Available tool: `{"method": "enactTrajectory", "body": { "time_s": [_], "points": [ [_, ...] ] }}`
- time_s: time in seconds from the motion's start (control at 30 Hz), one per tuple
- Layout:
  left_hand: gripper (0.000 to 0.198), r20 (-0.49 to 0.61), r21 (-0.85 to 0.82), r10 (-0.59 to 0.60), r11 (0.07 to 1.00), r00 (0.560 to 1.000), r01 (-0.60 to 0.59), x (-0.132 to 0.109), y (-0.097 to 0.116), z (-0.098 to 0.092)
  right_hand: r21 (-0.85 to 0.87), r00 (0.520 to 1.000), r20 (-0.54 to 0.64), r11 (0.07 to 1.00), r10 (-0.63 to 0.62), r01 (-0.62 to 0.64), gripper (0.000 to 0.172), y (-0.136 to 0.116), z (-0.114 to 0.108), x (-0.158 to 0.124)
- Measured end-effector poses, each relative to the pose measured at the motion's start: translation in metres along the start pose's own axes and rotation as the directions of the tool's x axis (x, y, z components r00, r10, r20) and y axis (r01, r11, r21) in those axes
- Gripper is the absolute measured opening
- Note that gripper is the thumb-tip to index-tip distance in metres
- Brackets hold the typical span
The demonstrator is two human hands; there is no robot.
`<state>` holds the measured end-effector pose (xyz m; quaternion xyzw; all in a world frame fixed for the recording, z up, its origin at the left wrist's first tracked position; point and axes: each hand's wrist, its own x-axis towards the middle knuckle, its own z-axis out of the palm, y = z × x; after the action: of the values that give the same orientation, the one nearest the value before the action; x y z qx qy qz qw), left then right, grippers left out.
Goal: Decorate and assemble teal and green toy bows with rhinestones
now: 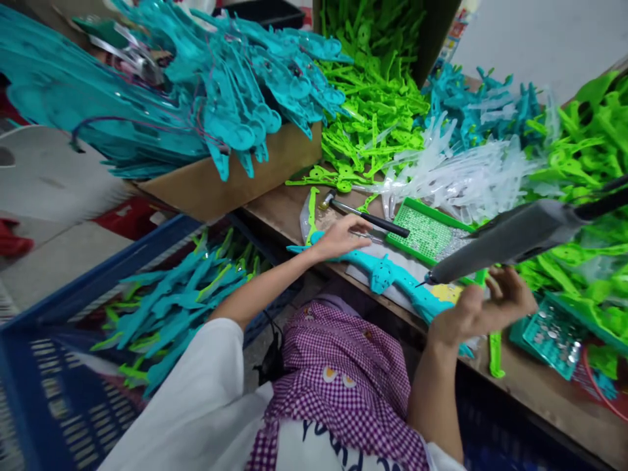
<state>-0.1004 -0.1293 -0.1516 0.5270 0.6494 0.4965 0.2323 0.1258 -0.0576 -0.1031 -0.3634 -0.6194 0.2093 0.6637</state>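
Observation:
A long turquoise plastic part with a round perforated middle lies along the front edge of the workbench. Over its left end is my left hand, fingers stretched out and apart. A grey electric screwdriver slants down from the right, its tip close above the turquoise part. My right hand is just below the screwdriver, somewhat blurred, its fingers loosely bent and apart, not wrapped round the tool. A hammer with a black handle lies beyond my left hand, beside a green tray of small metal screws.
A cardboard box heaped with turquoise parts stands at the left. Below it, a blue crate holds turquoise and green pieces. Bright green parts and clear plastic pieces pile up behind. A teal tray with metal bits sits right.

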Motion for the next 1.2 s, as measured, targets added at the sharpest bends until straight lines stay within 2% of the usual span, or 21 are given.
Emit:
{"method": "enactTrajectory", "body": {
  "time_s": [0.03, 0.07, 0.1, 0.13, 0.17, 0.2, 0.23, 0.27, 0.3, 0.37, 0.43, 0.57, 0.63, 0.73, 0.8, 0.9, 0.97, 1.0, 1.1, 1.13, 1.2],
  "points": [
    [0.029, -0.156, -0.027, -0.04, 0.999, 0.987, 0.037, -0.006, 0.0, -0.01, -0.034, 0.997, 0.01, 0.997, -0.072, 0.073, 0.035, -0.004, -0.003, -0.009],
    [0.026, -0.303, -0.037, -0.086, 0.996, 0.949, 0.079, -0.014, -0.002, -0.021, -0.04, 0.985, 0.106, 0.989, -0.137, 0.142, 0.036, -0.009, -0.001, -0.021],
    [0.026, -0.427, -0.037, -0.131, 0.991, 0.895, 0.127, -0.024, -0.005, -0.032, -0.014, 0.939, 0.277, 0.976, -0.205, 0.217, 0.037, -0.014, 0.005, -0.034],
    [0.027, -0.535, -0.038, -0.169, 0.984, 0.828, 0.176, -0.036, -0.01, -0.043, 0.037, 0.828, 0.494, 0.958, -0.265, 0.284, 0.038, -0.019, 0.016, -0.047],
    [0.027, -0.625, -0.043, -0.204, 0.973, 0.753, 0.228, -0.049, -0.015, -0.052, 0.077, 0.668, 0.684, 0.939, -0.294, 0.334, 0.041, -0.022, 0.03, -0.061],
    [0.028, -0.69, -0.061, -0.246, 0.957, 0.681, 0.284, -0.063, -0.021, -0.059, 0.086, 0.544, 0.786, 0.924, -0.292, 0.372, 0.045, -0.023, 0.047, -0.074],
    [0.029, -0.72, -0.106, -0.309, 0.934, 0.622, 0.341, -0.076, -0.027, -0.063, 0.089, 0.443, 0.852, 0.91, -0.28, 0.404, 0.05, -0.022, 0.064, -0.086],
    [0.031, -0.701, -0.181, -0.399, 0.901, 0.591, 0.394, -0.087, -0.031, -0.065, 0.088, 0.357, 0.897, 0.897, -0.261, 0.434, 0.053, -0.02, 0.08, -0.096],
    [0.033, -0.641, -0.275, -0.498, 0.859, 0.584, 0.431, -0.097, -0.035, -0.063, 0.078, 0.299, 0.924, 0.88, -0.24, 0.468, 0.055, -0.015, 0.094, -0.106],
    [0.038, -0.441, -0.467, -0.645, 0.759, 0.624, 0.453, -0.108, -0.038, -0.056, 0.058, 0.238, 0.947, 0.843, -0.217, 0.535, 0.055, -0.005, 0.111, -0.119],
    [0.04, -0.316, -0.586, -0.679, 0.689, 0.663, 0.427, -0.111, -0.034, -0.047, 0.043, 0.245, 0.942, 0.808, -0.228, 0.587, 0.051, 0.004, 0.116, -0.125],
    [0.04, -0.364, -0.617, -0.656, 0.702, 0.661, 0.356, -0.109, -0.008, -0.036, 0.071, 0.346, 0.871, 0.786, -0.348, 0.614, 0.041, 0.007, 0.104, -0.121],
    [0.039, -0.365, -0.623, -0.629, 0.713, 0.686, 0.322, -0.113, 0.011, -0.035, 0.119, 0.387, 0.814, 0.776, -0.434, 0.62, 0.04, 0.002, 0.094, -0.113],
    [0.035, -0.352, -0.603, -0.575, 0.743, 0.739, 0.291, -0.126, 0.042, -0.031, 0.162, 0.425, 0.739, 0.751, -0.522, 0.64, 0.043, -0.006, 0.076, -0.099],
    [0.031, -0.37, -0.552, -0.501, 0.796, 0.782, 0.249, -0.138, 0.06, -0.027, 0.178, 0.452, 0.692, 0.739, -0.563, 0.649, 0.043, -0.012, 0.064, -0.091],
    [0.029, -0.356, -0.555, -0.316, 0.829, 0.88, 0.073, -0.152, 0.075, -0.018, 0.213, 0.508, 0.591, 0.728, -0.627, 0.652, 0.04, -0.017, 0.044, -0.082],
    [0.044, -0.321, -0.651, -0.213, 0.757, 0.923, -0.052, -0.155, 0.075, -0.012, 0.217, 0.559, 0.523, 0.735, -0.643, 0.642, 0.038, -0.019, 0.03, -0.079],
    [0.053, -0.329, -0.704, -0.197, 0.703, 0.923, -0.101, -0.153, 0.073, -0.009, 0.208, 0.584, 0.502, 0.744, -0.638, 0.635, 0.037, -0.019, 0.022, -0.077],
    [0.064, -0.399, -0.812, -0.277, 0.55, 0.874, -0.196, -0.134, 0.067, -0.003, 0.171, 0.634, 0.48, 0.773, -0.606, 0.61, 0.033, -0.021, 0.001, -0.071],
    [0.065, -0.379, -0.847, -0.301, 0.494, 0.875, -0.197, -0.126, 0.067, -0.002, 0.165, 0.641, 0.482, 0.781, -0.597, 0.602, 0.031, -0.021, -0.005, -0.068],
    [0.068, -0.23, -0.923, -0.253, 0.363, 0.94, -0.128, -0.11, 0.071, -0.003, 0.171, 0.651, 0.487, 0.795, -0.582, 0.582, 0.03, -0.023, -0.015, -0.06]
  ]
}}
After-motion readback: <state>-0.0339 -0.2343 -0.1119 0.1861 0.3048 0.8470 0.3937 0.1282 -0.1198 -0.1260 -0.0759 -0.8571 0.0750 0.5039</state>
